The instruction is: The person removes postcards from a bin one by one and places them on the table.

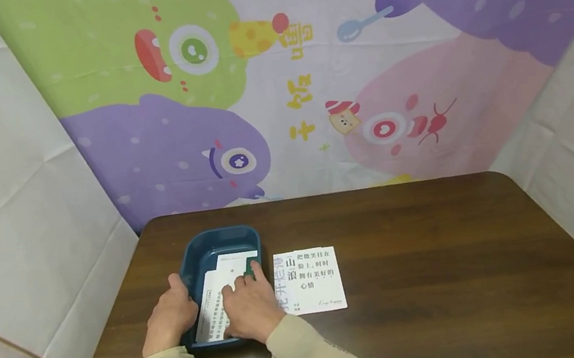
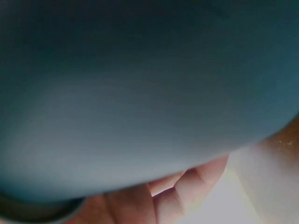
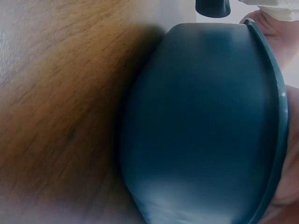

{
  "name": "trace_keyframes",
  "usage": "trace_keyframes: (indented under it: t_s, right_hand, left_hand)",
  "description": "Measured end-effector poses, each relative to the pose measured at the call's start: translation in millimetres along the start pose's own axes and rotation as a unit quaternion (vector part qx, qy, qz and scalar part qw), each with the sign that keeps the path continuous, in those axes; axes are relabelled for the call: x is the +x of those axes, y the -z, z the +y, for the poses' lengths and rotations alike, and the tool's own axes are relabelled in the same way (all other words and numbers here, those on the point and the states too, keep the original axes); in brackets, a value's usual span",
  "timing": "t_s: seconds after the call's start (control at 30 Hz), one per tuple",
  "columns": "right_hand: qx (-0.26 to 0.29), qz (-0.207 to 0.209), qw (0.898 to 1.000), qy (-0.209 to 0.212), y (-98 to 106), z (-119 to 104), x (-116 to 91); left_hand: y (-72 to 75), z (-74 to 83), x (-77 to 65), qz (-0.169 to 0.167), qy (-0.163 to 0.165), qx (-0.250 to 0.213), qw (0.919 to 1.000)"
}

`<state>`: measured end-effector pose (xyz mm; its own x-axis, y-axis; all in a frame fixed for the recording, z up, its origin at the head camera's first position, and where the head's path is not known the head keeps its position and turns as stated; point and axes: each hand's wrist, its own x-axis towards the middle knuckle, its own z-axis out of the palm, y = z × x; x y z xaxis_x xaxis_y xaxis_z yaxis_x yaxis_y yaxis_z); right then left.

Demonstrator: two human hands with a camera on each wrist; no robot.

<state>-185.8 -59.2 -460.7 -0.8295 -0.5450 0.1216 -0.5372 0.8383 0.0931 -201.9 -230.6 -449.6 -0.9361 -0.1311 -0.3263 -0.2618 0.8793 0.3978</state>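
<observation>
A dark blue tray (image 1: 218,236) lies on the table's left side, with printed white cards (image 1: 214,299) inside it. My left hand (image 1: 169,315) grips the tray's left rim, its thumb up along the edge. In the left wrist view the tray's blurred wall (image 2: 140,135) fills the picture, fingers (image 2: 187,193) under its edge. My right hand (image 1: 253,309) reaches into the tray over the cards with bent fingers, the outermost beside a green piece (image 1: 250,265). I cannot tell whether it pinches a card. In the right wrist view, the tray's outer wall (image 3: 196,121) hides most of that hand.
Right of the tray, white cards with printed Chinese text (image 1: 319,290) lie overlapping on the brown wooden table (image 1: 442,261). A cartoon-print cloth (image 1: 313,169) hangs behind the table's far edge. Pale sheets (image 1: 28,178) hang at both sides.
</observation>
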Motion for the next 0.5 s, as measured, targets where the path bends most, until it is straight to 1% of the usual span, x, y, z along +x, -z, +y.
trace_keyframes:
  t_s: [0.1, 0.17, 0.27, 0.37, 0.5]
  right_hand:
    - [-0.013, 0.013, 1.0, -0.006, 0.3, -0.5, -0.3]
    - [-0.027, 0.014, 1.0, -0.009, 0.5, -0.9, -0.3]
    - [-0.043, 0.005, 0.999, -0.014, 1.5, -1.5, 0.0]
    - [-0.045, -0.013, 0.999, -0.019, 2.8, -2.3, 0.6]
    - [-0.042, -0.017, 0.999, -0.019, 3.6, -2.6, 2.1]
  left_hand:
    - [-0.4, -0.1, 0.5, 0.001, 0.002, 0.0, 1.0]
    - [-0.6, -0.2, 0.4, 0.002, 0.002, 0.002, 1.0]
    - [-0.5, 0.1, -0.1, 0.003, 0.001, 0.003, 1.0]
    - [-0.4, 0.3, -0.3, 0.005, -0.003, 0.002, 1.0]
    - [-0.3, -0.2, -1.0, 0.009, -0.007, 0.002, 0.9999]
